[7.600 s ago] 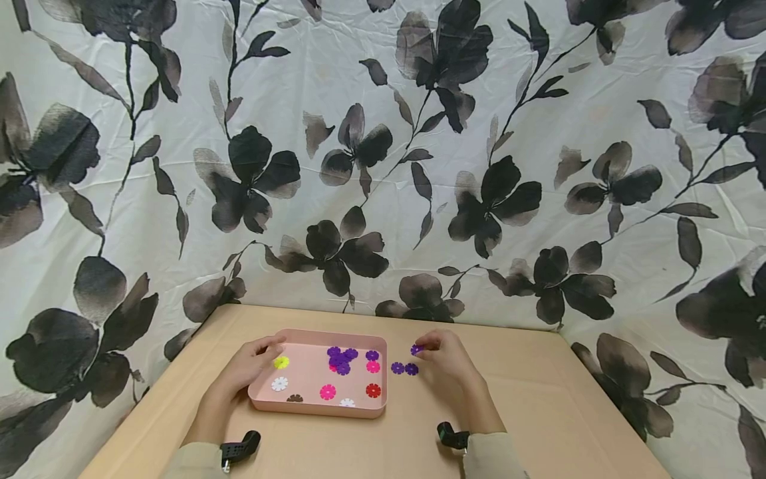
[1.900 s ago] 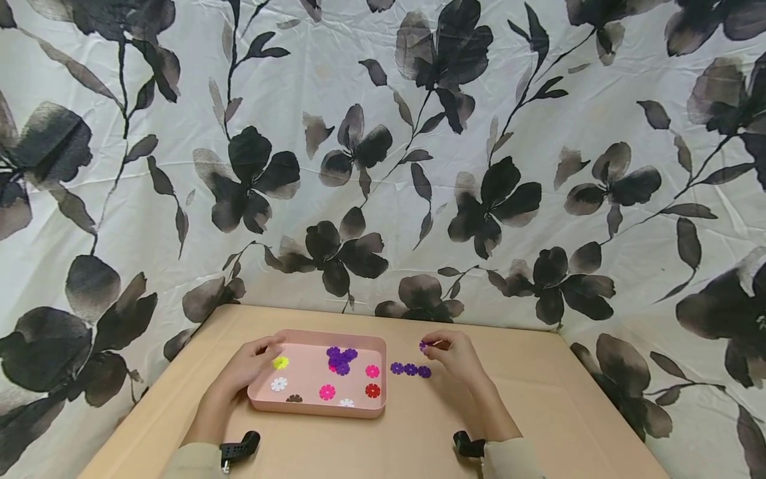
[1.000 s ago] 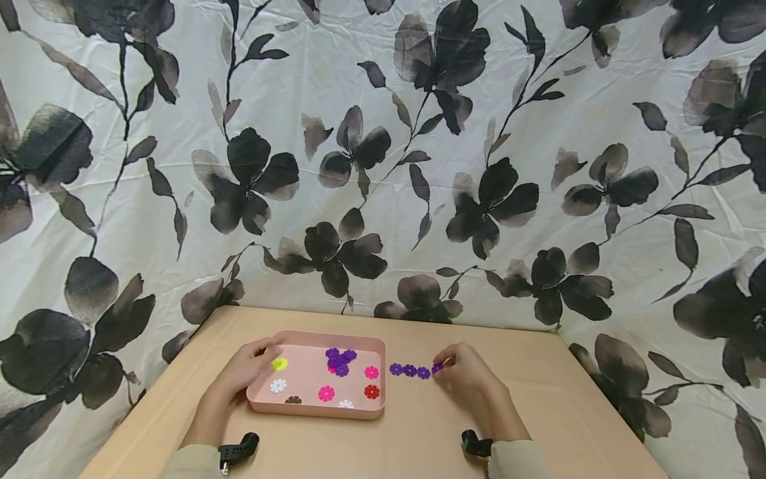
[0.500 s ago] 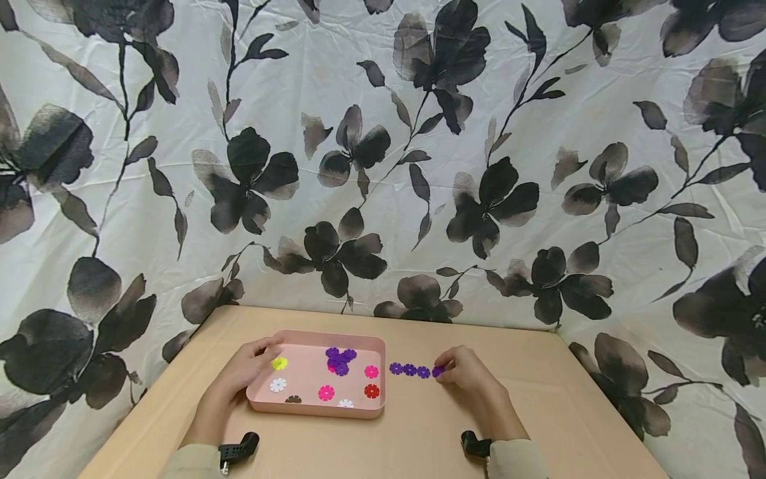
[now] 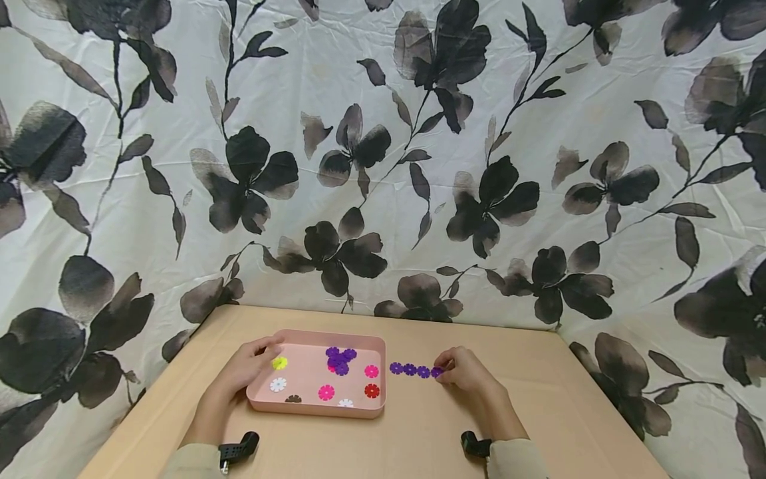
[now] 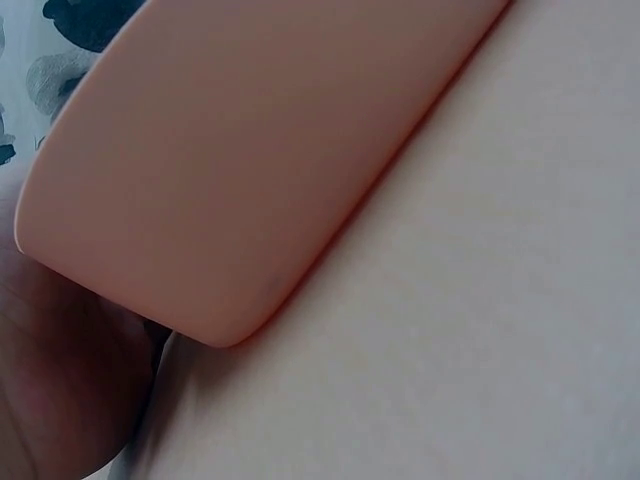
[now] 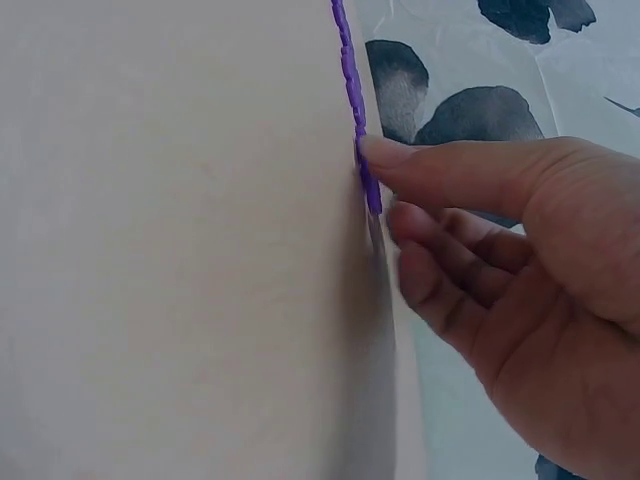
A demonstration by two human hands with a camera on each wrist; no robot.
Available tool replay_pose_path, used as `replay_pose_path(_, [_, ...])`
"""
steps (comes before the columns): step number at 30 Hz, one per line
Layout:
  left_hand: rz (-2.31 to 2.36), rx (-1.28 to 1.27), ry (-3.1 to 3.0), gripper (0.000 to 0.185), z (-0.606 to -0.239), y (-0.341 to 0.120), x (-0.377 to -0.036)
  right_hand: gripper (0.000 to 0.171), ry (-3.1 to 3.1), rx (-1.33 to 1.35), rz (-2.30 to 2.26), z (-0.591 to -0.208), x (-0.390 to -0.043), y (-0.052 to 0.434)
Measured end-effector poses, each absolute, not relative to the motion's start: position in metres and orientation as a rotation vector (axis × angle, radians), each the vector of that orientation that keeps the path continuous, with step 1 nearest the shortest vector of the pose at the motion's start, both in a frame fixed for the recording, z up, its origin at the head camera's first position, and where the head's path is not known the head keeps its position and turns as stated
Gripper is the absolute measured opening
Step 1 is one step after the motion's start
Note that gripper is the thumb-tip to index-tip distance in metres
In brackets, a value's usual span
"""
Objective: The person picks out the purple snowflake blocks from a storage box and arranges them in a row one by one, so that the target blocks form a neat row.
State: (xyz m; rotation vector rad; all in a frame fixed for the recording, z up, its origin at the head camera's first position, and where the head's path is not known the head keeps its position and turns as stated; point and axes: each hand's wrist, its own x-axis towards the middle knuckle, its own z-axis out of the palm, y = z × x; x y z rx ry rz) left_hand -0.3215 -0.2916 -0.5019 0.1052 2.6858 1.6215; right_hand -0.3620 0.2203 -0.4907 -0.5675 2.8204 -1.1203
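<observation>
My left hand (image 5: 248, 364) grips the left end of a shallow pink tray (image 5: 317, 414), fingers over its rim. In the left wrist view the tray's outer wall (image 6: 230, 170) fills much of the picture, with part of the palm (image 6: 70, 370) against it. To the right of the tray, several purple flower-shaped discs (image 5: 409, 369) lie in a row on the table. The thumb and fingers of my right hand (image 5: 469, 372) pinch the rightmost purple disc (image 5: 437, 372) at the row's end. Seen edge-on in the right wrist view, the row (image 7: 350, 75) runs up to the thumb.
Inside the tray are a cluster of purple discs (image 5: 342, 368) and loose ones: yellow (image 5: 279, 363), white (image 5: 278, 385), pink (image 5: 326, 393), red (image 5: 372, 391) and a partly hidden brown one (image 5: 293, 399). A floral cloth (image 5: 419, 199) hangs behind the wooden table (image 5: 538, 412).
The row outside the tray has grown rightward from two purple discs. A lone purple disc has left the tray's right side. My right hand lowered another to the row's end; my left hand stayed.
</observation>
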Motion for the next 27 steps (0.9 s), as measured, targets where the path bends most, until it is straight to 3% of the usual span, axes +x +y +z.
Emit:
replay_pose_path(7, [1.558, 0.103, 2.743, 0.061, -0.503, -0.291, -0.322, 0.023, 2.867, -0.427, -1.328, -0.477, -0.359, 0.205])
replay_pose_path(15, [1.628, 0.101, 2.689, 0.057, -0.502, -0.290, -0.322, 0.029, 2.915, -0.652, -1.524, -0.460, -0.359, 0.171])
replay_pose_path(27, [1.654, 0.129, 2.666, 0.054, -0.498, -0.290, -0.322, 0.031, 2.778, -0.827, -1.524, -0.464, -0.360, 0.116])
